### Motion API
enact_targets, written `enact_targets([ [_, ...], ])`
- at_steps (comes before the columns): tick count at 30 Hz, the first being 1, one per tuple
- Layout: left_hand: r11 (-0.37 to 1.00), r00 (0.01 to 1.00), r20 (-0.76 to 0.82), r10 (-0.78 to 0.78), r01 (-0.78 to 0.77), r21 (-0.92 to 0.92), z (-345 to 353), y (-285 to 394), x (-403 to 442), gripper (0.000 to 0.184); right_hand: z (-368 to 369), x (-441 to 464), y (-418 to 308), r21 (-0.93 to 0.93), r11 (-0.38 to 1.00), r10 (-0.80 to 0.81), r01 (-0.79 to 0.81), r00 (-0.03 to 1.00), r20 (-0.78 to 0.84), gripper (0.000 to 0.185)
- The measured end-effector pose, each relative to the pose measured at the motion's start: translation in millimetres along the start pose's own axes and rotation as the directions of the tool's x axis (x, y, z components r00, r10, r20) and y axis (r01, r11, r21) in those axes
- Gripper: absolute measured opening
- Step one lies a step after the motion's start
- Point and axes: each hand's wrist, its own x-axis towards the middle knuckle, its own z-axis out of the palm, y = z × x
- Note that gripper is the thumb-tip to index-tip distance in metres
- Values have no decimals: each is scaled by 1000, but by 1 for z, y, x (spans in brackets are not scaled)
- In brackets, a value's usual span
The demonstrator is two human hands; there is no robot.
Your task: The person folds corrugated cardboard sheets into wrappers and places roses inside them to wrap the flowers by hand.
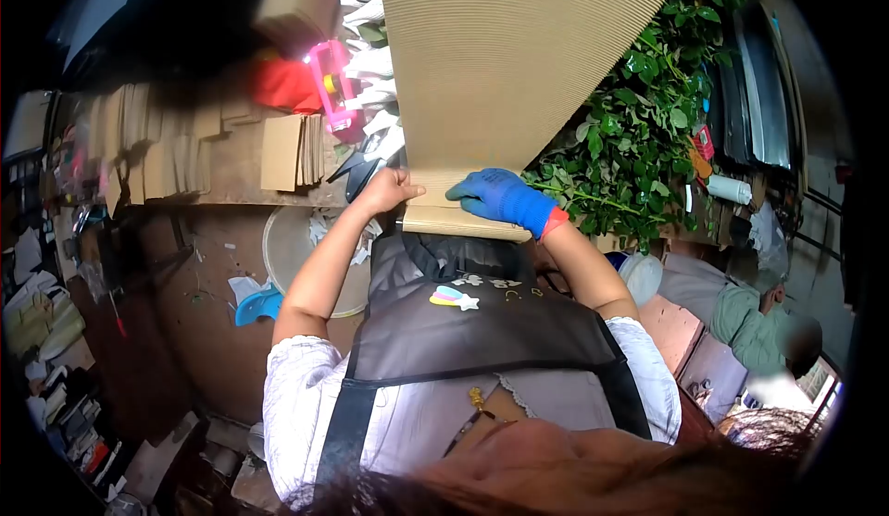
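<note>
A long sheet of corrugated cardboard [519,62] runs away from me over the work table, its near end folded into a flap [463,222] at the table's front edge. My left hand [387,190] is bare and closed on the left side of the sheet near the fold, thumb on top. Opposite it, my right hand [500,201], in a blue glove, grips the fold's right side, its fingers reaching over the cardboard. Several white-sleeved flower heads [370,62] lie along the sheet's left edge. Green leafy stems [620,127] are heaped to its right.
Left of the sheet are a pink tape dispenser [333,90], a red item [282,83] and stacked cardboard pieces [293,152]. Below the table stands a pale round bin [287,248] with a blue object [257,307] beside it. Another person [755,326] is at the far right.
</note>
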Motion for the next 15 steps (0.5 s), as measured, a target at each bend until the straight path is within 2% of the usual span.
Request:
enact_targets([
  [1,991,999,13,-42,40,125,-8,13,-8,31,2,2,3,-13,1000,5,-5,1000,5,27],
  [2,938,998,-47,50,-31,344,-15,31,-19,35,5,4,5,-25,1000,13,-13,1000,9,27],
  [4,683,960,-100,261,-111,722,-19,67,-41,43,11,8,10,-10,1000,-5,5,1000,-30,27],
  [5,672,899,-84,431,-257,695,-18,73,-42,43,13,9,12,-5,1000,-18,18,999,-44,27],
  [7,562,803,88,589,-486,669,-14,94,-35,31,12,14,10,-107,992,66,-61,997,45,27],
  [8,494,733,159,661,-585,643,-11,96,-26,35,10,16,8,-163,982,109,-94,991,83,27],
  [9,361,602,128,788,-621,696,-3,87,-8,37,5,15,3,-137,984,131,-118,987,97,28],
  [11,76,272,112,956,-596,800,19,55,39,41,16,13,14,-27,990,137,-135,989,56,29],
  [12,167,396,73,915,-536,827,30,50,43,46,23,12,22,29,989,141,-143,989,36,29],
  [13,227,470,50,881,-514,827,34,49,44,46,19,3,18,55,986,157,-158,987,27,30],
  [15,293,536,76,841,-569,768,36,47,44,46,10,-20,3,57,981,185,-185,983,-8,33],
])
